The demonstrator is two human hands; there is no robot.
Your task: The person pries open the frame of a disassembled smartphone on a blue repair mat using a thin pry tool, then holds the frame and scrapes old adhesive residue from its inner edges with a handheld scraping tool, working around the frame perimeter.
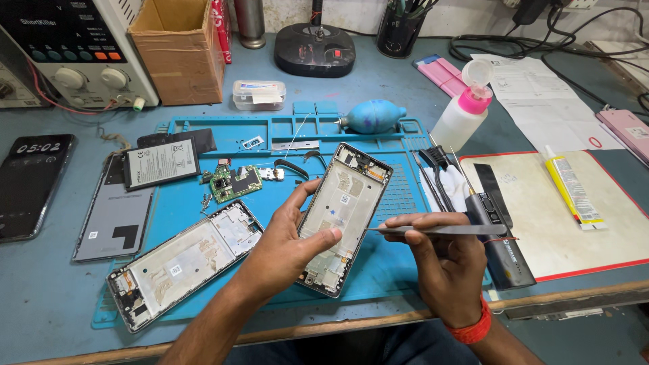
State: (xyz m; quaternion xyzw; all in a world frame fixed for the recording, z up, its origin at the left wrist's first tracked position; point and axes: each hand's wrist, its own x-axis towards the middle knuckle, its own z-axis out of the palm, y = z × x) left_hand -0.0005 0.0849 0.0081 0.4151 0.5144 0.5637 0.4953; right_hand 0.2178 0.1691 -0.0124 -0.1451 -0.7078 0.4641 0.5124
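Your left-hand grip [292, 238] is closed around an opened phone frame [345, 216], thumb pressed on its inner face and fingers wrapped behind its left edge, so the frame is lifted off the blue work mat [399, 196] and tilted with its top end away from you. Your right-hand grip [443, 267] pinches a pair of metal tweezers [433, 230] between thumb and fingers; the tweezers lie nearly level, their tips pointing left and ending just beside the frame's right edge, and you cannot tell from this view whether the tips touch it. A red band circles your right wrist. To the left on the mat lies a second opened phone frame [182, 263], flat and angled, and above it a small green circuit board [233, 182]. A phone battery [161, 163] rests partly on a grey back cover [115, 220] at the mat's left edge, and a dark phone with a lit screen [30, 182] lies on the table farther left. Behind the mat sit a blue air blower [374, 116] and a white bottle with a pink pump top [463, 111]; a yellow glue tube [571, 189] lies on a red-edged pad at right.
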